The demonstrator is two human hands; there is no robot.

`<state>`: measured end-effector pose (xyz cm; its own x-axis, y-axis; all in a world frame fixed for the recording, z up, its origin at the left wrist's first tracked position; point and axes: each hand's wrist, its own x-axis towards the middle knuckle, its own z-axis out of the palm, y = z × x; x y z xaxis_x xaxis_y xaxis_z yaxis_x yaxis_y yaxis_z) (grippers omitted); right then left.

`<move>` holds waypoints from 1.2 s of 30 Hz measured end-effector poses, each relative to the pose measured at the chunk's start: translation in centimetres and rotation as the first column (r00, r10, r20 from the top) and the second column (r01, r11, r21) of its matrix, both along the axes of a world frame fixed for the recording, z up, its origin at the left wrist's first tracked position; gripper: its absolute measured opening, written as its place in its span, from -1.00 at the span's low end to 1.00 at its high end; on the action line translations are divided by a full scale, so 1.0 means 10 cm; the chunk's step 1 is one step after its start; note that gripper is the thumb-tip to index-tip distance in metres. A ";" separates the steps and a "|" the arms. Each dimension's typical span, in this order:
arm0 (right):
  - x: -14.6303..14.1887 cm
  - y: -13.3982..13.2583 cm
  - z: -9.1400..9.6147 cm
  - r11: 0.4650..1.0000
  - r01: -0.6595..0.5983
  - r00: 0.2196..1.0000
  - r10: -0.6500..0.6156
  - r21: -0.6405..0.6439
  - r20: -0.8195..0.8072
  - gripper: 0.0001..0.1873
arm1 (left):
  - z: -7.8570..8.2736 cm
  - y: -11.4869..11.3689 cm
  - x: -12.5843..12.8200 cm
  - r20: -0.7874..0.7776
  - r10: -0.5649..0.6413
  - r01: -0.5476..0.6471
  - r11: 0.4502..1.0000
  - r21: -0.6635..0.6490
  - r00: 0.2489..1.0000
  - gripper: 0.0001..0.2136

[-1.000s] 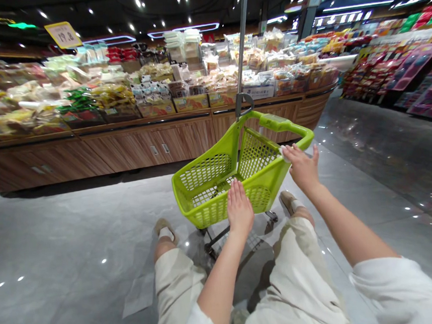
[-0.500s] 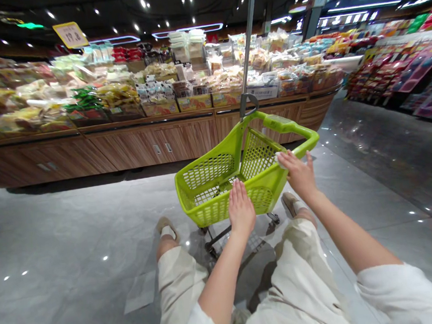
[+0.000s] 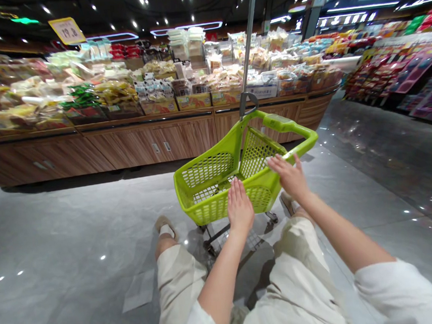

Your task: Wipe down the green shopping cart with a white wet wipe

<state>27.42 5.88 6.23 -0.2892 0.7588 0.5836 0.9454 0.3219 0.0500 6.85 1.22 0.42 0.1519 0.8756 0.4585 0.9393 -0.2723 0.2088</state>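
Observation:
A bright green plastic shopping cart (image 3: 212,214) with perforated basket walls stands in front of my legs, turned sideways. My left hand (image 3: 241,207) lies flat on the near rim of the basket, fingers stretched out and together, holding nothing. Farther right, my right hand (image 3: 290,176) presses its fingers over the same rim near the handle (image 3: 304,145), with the thumb raised apart. Beneath those fingers is a small white tissue-like piece, now mostly hidden. The basket's visible floor has nothing on it.
Behind the cart runs a wooden display counter (image 3: 132,143) heaped with packaged food. A grey pole (image 3: 249,44) rises beside the cart. Racks of colourful goods (image 3: 373,74) stand at the right. My feet straddle the cart on a glossy grey floor (image 3: 57,234).
My right hand has slid a little left along the rim, and the white piece under its fingertips shows less. My left hand stays in place on the rim.

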 end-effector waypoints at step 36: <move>0.25 0.03 0.17 0.979 0.203 0.972 -0.198 0.023 -0.126 -0.28 | -0.02 0.01 0.03 0.016 -0.030 0.030 1.000 0.008 0.999 -0.34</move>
<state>29.90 6.15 7.92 -0.0581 0.7722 0.6328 0.9902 0.1254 -0.0622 7.18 1.35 0.23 0.1703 0.8672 0.4679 0.9272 -0.3018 0.2219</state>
